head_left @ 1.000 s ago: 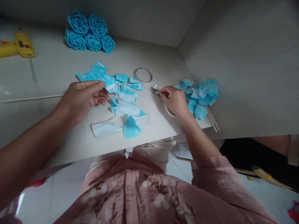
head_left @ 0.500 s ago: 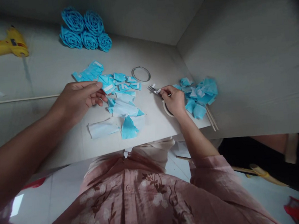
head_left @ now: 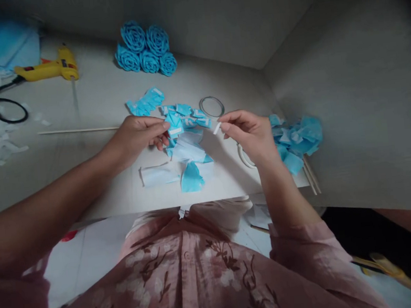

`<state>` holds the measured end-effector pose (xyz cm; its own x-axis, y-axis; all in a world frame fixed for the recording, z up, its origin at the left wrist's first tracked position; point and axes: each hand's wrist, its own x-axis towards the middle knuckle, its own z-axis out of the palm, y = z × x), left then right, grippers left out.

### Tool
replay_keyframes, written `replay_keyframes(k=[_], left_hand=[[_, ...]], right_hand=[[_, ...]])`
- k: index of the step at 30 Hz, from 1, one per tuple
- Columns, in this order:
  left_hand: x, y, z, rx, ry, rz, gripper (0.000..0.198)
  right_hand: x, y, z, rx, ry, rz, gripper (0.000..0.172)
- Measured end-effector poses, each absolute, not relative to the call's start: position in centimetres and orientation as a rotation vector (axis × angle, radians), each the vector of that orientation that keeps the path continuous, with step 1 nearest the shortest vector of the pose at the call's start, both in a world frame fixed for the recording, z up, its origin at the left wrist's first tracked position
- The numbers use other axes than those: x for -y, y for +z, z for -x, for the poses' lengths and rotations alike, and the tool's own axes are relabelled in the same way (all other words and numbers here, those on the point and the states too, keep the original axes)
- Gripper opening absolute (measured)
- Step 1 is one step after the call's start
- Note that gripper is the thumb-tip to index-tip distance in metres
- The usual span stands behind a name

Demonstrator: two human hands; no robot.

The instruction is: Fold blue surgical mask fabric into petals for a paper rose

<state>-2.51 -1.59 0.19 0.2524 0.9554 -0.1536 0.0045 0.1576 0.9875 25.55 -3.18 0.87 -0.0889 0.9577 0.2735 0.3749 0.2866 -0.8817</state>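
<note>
My left hand [head_left: 137,136] is closed in a pinch on a small blue fabric piece [head_left: 174,121] that bears a white strip near its lower edge. Between the thumb and forefinger of my right hand [head_left: 250,133] is a small white strip [head_left: 217,128], held apart from the blue piece. Several little blue pieces [head_left: 184,109] with white strips lie just beyond, and a stack of similar ones [head_left: 147,102] is farther left. Nearer me are a pale, crumpled cloth scrap [head_left: 188,148] and a blue scrap [head_left: 192,176]. A white tape roll [head_left: 243,156] is partly hidden by my right hand.
Blue fabric roses [head_left: 148,49] stand at the back. A yellow glue gun [head_left: 49,70] with a black cord lies left, above a thin stick [head_left: 77,130]. A wire ring [head_left: 212,106] is behind my hands; blue scraps [head_left: 302,133] and sticks [head_left: 311,174] lie right.
My right hand has lifted a white strip away from the scissors, which are now out of sight. The view has shifted left, showing more of the glue gun's cord.
</note>
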Motion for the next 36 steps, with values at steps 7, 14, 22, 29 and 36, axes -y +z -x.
replay_keyframes(k=[7, 14, 22, 29, 36], left_hand=[[1.4, -0.1, 3.1, -1.067, 0.920, -1.385, 0.028], [1.3, 0.0, 3.1, -1.101, 0.913, -1.430, 0.026], [1.4, 0.2, 3.0, -1.060, 0.868, -1.336, 0.024], [1.7, 1.0, 2.5, -1.034, 0.823, -1.258, 0.028], [1.8, 1.1, 2.5, -0.997, 0.809, -1.176, 0.028]], right_hand=[[0.9, 2.2, -21.2, 1.913, 0.959, 1.035, 0.040], [-0.2, 2.6, -20.1, 2.023, 0.931, 1.049, 0.039], [0.4, 1.8, -19.7, 2.152, 0.166, 0.961, 0.029], [-0.4, -1.0, -19.6, 2.174, -0.290, 0.724, 0.025], [-0.2, -1.5, -19.7, 2.153, -0.388, 0.613, 0.023]])
